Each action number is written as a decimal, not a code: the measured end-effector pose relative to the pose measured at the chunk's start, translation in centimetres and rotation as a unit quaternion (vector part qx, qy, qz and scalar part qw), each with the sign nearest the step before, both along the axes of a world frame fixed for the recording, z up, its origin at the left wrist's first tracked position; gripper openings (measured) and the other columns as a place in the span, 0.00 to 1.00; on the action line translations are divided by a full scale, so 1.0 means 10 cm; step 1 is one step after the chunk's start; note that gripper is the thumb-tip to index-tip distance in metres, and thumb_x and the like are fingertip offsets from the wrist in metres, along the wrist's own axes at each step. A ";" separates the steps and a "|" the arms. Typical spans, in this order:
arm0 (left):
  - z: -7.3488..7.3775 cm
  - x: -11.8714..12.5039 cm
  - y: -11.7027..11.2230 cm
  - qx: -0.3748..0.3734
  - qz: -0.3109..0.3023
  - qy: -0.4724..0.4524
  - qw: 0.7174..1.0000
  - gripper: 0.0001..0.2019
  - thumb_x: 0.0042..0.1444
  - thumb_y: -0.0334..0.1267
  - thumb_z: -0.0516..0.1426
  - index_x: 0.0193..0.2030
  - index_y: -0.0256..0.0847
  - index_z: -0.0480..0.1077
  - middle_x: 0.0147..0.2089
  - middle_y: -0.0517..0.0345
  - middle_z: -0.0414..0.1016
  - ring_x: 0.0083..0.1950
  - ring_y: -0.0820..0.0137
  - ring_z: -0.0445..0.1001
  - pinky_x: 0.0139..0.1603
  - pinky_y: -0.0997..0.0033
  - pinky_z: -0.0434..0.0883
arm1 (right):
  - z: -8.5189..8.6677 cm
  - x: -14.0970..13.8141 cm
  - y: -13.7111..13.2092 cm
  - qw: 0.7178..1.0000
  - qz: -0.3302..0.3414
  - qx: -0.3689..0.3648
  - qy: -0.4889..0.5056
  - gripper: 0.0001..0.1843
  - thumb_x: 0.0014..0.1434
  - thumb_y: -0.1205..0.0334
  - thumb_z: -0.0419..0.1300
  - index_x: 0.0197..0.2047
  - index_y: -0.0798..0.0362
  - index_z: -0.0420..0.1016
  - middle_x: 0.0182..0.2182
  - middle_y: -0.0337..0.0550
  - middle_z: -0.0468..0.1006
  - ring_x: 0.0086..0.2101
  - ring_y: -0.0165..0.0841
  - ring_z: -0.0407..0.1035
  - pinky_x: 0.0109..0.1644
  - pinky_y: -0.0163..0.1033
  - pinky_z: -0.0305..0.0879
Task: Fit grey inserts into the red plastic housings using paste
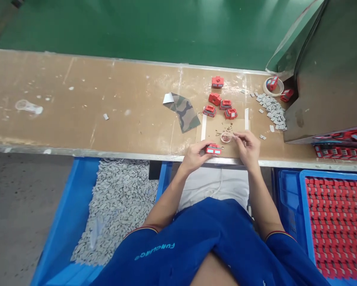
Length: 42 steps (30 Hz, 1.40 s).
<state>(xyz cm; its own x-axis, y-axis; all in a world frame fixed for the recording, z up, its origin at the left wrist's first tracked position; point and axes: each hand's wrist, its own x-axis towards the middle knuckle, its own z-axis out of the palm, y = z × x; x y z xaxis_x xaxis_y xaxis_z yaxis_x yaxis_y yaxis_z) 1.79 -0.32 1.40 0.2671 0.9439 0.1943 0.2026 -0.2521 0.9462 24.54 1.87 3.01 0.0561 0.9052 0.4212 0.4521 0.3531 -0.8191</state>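
Observation:
Near the table's front edge, my left hand (195,157) is closed on a red toy vehicle part (213,149) with grey trim and pale blue windows. Just right of it, my right hand (248,147) pinches a thin pale stick (230,136), whose far end is over a small round dish (225,138). Dark crumbs (227,128) lie scattered behind the dish. Further back stand several similar red parts, among them one red part (209,111) close to a white tape strip (203,127). What the dish holds is too small to make out.
A camouflage-patterned sheet (186,113) lies left of centre. Small grey pieces (273,109) are heaped by a large metal box (330,75) at right, near a tape roll (281,88). Below the table are a blue bin (63,214) of grey pieces and a blue crate (302,198) of red parts.

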 end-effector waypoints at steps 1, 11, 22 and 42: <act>-0.02 -0.01 0.00 -0.009 0.005 -0.007 1.000 0.18 0.60 0.49 0.69 0.51 0.40 0.80 0.47 0.51 0.87 0.46 0.64 0.85 0.49 0.68 0.78 | 0.02 -0.01 0.03 1.000 -0.008 0.018 -0.001 0.10 0.69 0.53 0.65 0.39 0.48 0.83 0.36 0.44 0.84 0.35 0.37 0.77 0.39 0.43 0.74; 0.03 -0.01 0.00 0.003 0.004 0.017 1.000 0.16 0.60 0.46 0.69 0.50 0.40 0.80 0.47 0.50 0.87 0.46 0.63 0.85 0.49 0.66 0.79 | -0.16 -0.07 -0.04 0.989 -0.045 -0.025 0.139 0.15 0.66 0.45 0.68 0.38 0.48 0.79 0.36 0.44 0.86 0.38 0.38 0.83 0.45 0.45 0.80; 0.04 0.03 -0.01 0.047 0.002 0.059 0.997 0.16 0.64 0.50 0.66 0.48 0.39 0.79 0.44 0.49 0.86 0.43 0.65 0.84 0.45 0.68 0.78 | 0.11 -0.21 -0.33 0.974 -0.032 -0.054 0.217 0.15 0.65 0.47 0.70 0.37 0.48 0.75 0.32 0.40 0.86 0.34 0.37 0.84 0.39 0.43 0.83; 0.04 0.04 -0.03 0.052 0.008 0.065 0.997 0.13 0.64 0.45 0.66 0.49 0.39 0.79 0.46 0.49 0.86 0.45 0.64 0.84 0.47 0.68 0.77 | 0.10 -0.30 -0.40 0.998 0.038 -0.006 0.052 0.09 0.69 0.52 0.65 0.38 0.46 0.77 0.37 0.43 0.89 0.39 0.40 0.86 0.44 0.46 0.83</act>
<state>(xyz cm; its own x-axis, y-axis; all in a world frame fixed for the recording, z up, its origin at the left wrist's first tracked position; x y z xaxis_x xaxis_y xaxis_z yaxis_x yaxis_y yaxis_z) 2.18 -0.63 1.77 0.2807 0.9252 0.2556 0.3262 -0.3423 0.8811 21.52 -2.17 4.04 0.0298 0.9137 0.4053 0.3376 0.3724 -0.8645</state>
